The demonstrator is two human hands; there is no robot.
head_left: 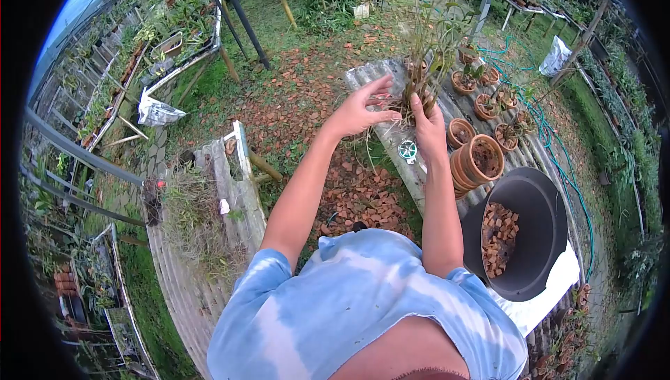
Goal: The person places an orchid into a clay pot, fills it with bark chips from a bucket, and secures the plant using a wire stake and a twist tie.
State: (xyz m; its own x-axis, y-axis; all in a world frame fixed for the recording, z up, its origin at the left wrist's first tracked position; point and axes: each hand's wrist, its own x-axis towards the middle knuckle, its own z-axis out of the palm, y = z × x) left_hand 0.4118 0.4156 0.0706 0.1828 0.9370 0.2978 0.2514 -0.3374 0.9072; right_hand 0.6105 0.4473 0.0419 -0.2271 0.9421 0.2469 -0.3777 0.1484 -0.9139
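My right hand [429,125] grips the base of an orchid plant [427,59] with long thin stems and dangling roots, held up over a corrugated bench [419,177]. My left hand [361,109] is spread open just left of the plant, fingers touching its roots. A stack of terracotta pots [477,162] stands on the bench to the right of my right wrist. Below it sits a dark grey bucket [541,237] holding broken terracotta pieces [499,237].
More small clay pots with plants [481,94] stand further along the bench. A green roll of tie wire [407,150] lies on it. A green hose [558,150] runs along the right. Clay shards [363,198] cover the ground. Another bench with dry roots [199,205] is at left.
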